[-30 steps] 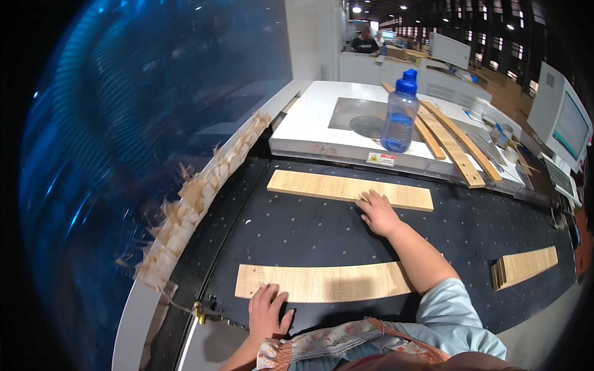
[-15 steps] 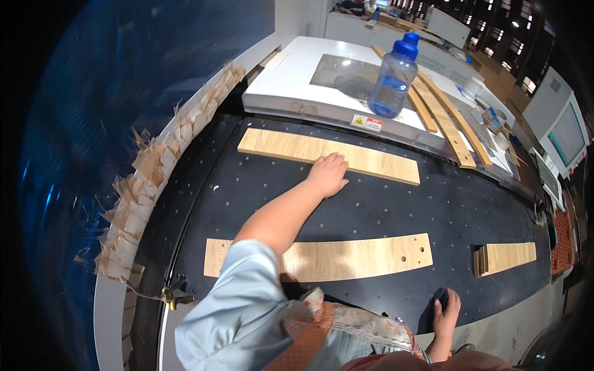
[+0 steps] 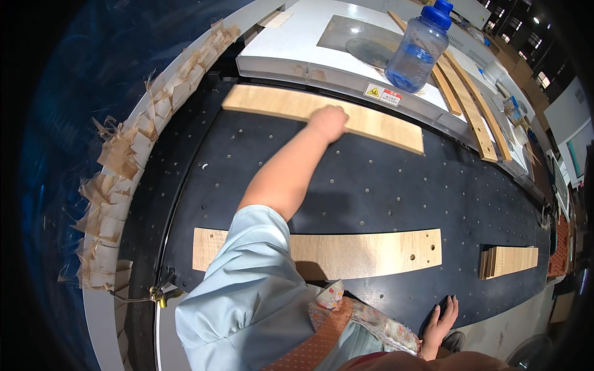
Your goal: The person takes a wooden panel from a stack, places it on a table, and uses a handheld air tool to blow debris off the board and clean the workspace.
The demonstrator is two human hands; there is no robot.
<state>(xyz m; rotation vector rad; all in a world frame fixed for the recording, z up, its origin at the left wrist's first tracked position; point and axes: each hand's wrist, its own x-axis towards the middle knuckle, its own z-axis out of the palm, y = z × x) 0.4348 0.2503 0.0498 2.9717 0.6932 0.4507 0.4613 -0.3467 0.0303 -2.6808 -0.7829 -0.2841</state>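
Note:
A long, wood-grain board (image 3: 266, 101) lies across the far part of the black table, close to the white machine. My left hand (image 3: 330, 122) is closed over its near edge, around the middle; the fingertips are hidden. Closer to me, a second, slightly curved board (image 3: 346, 255) lies flat, with small holes near its ends. My left forearm and light-blue sleeve pass over this board's left part and hide some of it. My right hand (image 3: 440, 323) rests at the table's near edge with its fingers stretched out, holding nothing.
A short stack of wood pieces (image 3: 512, 262) lies at right on the black table (image 3: 371, 191). A blue-capped water bottle (image 3: 417, 52) and narrow wood strips (image 3: 467, 102) sit on the white machine (image 3: 278, 46). Brown tape scraps (image 3: 124, 151) fringe the left frame.
My left hand has moved away from me, and the far board has shifted with it toward the white machine. My fingers are more curled. The view has shifted too; the near board stays put.

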